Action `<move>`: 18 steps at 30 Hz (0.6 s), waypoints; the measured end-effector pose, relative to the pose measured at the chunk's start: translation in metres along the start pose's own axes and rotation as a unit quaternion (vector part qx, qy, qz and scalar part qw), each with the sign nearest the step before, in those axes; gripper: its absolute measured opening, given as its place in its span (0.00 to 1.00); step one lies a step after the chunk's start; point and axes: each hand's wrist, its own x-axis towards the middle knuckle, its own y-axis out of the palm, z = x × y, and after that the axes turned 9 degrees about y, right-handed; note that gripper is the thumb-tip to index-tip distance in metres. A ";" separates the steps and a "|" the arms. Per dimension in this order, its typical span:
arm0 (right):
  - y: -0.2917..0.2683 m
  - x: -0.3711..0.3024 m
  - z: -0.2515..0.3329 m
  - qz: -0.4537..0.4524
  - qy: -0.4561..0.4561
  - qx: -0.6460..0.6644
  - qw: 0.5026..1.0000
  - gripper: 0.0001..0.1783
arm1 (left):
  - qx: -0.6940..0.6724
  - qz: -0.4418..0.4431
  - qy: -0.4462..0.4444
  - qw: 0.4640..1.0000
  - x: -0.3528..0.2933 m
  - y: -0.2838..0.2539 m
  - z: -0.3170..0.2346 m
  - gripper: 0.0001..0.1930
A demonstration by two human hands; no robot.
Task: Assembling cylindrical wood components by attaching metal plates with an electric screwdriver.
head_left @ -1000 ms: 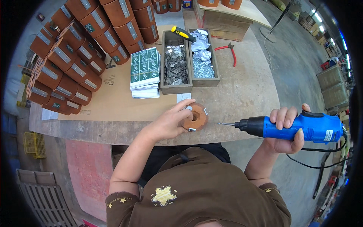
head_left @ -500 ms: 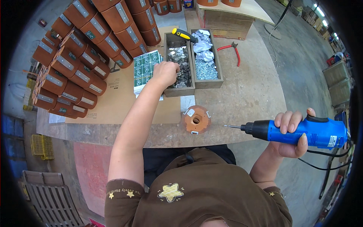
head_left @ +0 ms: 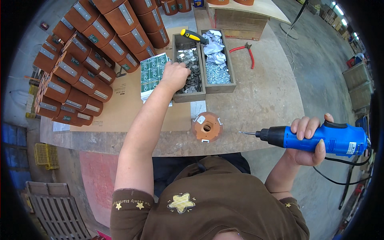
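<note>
Gripped in my right hand (head_left: 308, 140) is a blue electric screwdriver (head_left: 326, 140), its thin bit pointing left past the table's front edge. My left hand (head_left: 176, 76) reaches over the left wall of a grey wooden box (head_left: 190, 97), fingers curled at the small flat metal pieces (head_left: 195, 78) inside. What the fingertips pinch is hidden. A round terracotta piece (head_left: 214, 128) with a central hole and small metal clips at its rim lies near the front edge, between the hands. Screws (head_left: 218, 75) and crumpled paper (head_left: 215, 42) fill the adjoining box.
Stacked terracotta pots (head_left: 76, 82) with metal strips crowd the left side. Green-and-white label sheets (head_left: 151, 76) lie beside the left box. A yellow-and-black handled tool (head_left: 194, 36) rests across the boxes; red-handled pliers (head_left: 250, 54) lie to their right. A black cord (head_left: 340, 184) trails from the screwdriver.
Almost nothing differs. My left hand stays at the metal pieces with a slight shift of the fingers, and my right hand keeps hold of the electric screwdriver. The whole view shifts very slightly.
</note>
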 end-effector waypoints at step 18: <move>0.005 -0.003 0.003 0.002 -0.005 -0.007 1.000 0.31 | -0.001 -0.039 0.002 0.999 -0.004 0.006 0.002 0.08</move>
